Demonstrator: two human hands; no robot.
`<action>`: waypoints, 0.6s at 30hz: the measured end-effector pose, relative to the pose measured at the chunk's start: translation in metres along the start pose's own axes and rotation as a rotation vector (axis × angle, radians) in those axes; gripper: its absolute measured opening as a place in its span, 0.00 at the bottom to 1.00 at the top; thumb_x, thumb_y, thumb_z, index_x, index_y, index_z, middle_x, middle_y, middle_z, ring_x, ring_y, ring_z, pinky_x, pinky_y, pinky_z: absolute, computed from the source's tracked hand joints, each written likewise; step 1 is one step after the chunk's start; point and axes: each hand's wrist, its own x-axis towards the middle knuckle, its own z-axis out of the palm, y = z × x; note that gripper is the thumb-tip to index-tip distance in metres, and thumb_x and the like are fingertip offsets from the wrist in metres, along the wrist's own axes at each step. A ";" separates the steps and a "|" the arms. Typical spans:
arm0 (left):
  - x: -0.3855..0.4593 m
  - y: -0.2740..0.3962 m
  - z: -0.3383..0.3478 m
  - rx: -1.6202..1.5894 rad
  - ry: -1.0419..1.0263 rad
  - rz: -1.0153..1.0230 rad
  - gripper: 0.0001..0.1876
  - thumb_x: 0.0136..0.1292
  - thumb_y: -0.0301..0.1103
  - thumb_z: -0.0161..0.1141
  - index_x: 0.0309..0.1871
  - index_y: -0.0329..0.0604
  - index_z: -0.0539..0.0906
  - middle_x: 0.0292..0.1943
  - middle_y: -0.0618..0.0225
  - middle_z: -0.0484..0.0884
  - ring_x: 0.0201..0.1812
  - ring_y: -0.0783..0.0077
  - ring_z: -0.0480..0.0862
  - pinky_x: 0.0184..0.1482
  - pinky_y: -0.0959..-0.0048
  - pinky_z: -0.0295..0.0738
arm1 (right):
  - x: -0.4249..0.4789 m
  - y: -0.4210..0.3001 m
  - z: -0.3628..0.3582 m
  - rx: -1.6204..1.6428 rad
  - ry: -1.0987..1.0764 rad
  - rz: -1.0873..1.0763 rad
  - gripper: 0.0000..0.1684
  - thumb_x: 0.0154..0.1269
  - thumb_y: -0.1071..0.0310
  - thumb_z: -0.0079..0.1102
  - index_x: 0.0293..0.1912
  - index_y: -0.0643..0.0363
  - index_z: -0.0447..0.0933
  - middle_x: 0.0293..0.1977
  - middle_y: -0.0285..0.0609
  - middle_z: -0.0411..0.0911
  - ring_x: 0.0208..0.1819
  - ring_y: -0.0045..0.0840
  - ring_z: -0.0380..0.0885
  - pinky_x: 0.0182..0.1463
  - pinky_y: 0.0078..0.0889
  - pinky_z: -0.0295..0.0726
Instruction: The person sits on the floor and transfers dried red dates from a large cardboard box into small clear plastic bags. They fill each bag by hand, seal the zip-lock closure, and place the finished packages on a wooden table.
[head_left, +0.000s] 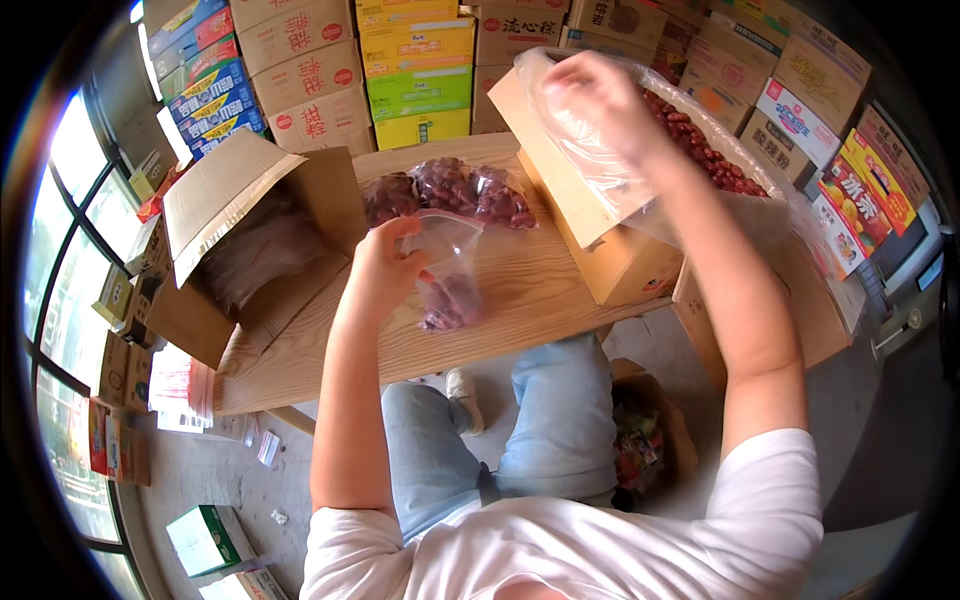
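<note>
My left hand (391, 262) pinches the upper edge of a clear plastic zip bag (454, 244) above the wooden table. Dark red dried dates (452, 301) fill the bottom of that bag. My right hand (592, 86), blurred, is over the plastic-lined cardboard box (555, 191) at the right; I cannot tell whether it holds anything. Loose red dates (701, 146) lie inside the box's clear plastic liner (574, 142). Behind the held bag, several filled bags of dates (446, 185) stand in a row on the table.
An open cardboard box (225, 187) with clear plastic bags (262, 244) inside sits on the left of the wooden table (517, 262). Stacked cartons (416, 75) line the back. A box of mixed items (641, 442) stands on the floor by my right leg.
</note>
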 end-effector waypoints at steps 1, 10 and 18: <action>0.000 0.002 0.002 -0.008 0.009 0.013 0.23 0.56 0.20 0.58 0.57 0.27 0.76 0.51 0.48 0.82 0.31 0.65 0.89 0.36 0.73 0.80 | 0.009 0.015 -0.037 -0.159 0.092 -0.056 0.16 0.63 0.57 0.64 0.47 0.55 0.77 0.43 0.41 0.80 0.43 0.27 0.78 0.52 0.33 0.77; -0.004 0.011 -0.001 0.095 -0.062 -0.065 0.26 0.55 0.17 0.48 0.60 0.28 0.74 0.55 0.56 0.80 0.33 0.70 0.87 0.40 0.75 0.78 | -0.027 0.119 -0.142 -0.770 -0.429 0.939 0.35 0.68 0.42 0.50 0.63 0.58 0.71 0.59 0.47 0.75 0.56 0.31 0.76 0.59 0.33 0.74; -0.002 0.007 0.004 0.064 -0.082 -0.025 0.26 0.57 0.17 0.48 0.61 0.26 0.72 0.57 0.55 0.79 0.33 0.69 0.87 0.41 0.74 0.79 | -0.033 0.098 -0.134 -0.428 -0.514 1.175 0.38 0.66 0.40 0.52 0.65 0.57 0.71 0.62 0.45 0.73 0.58 0.31 0.75 0.61 0.35 0.71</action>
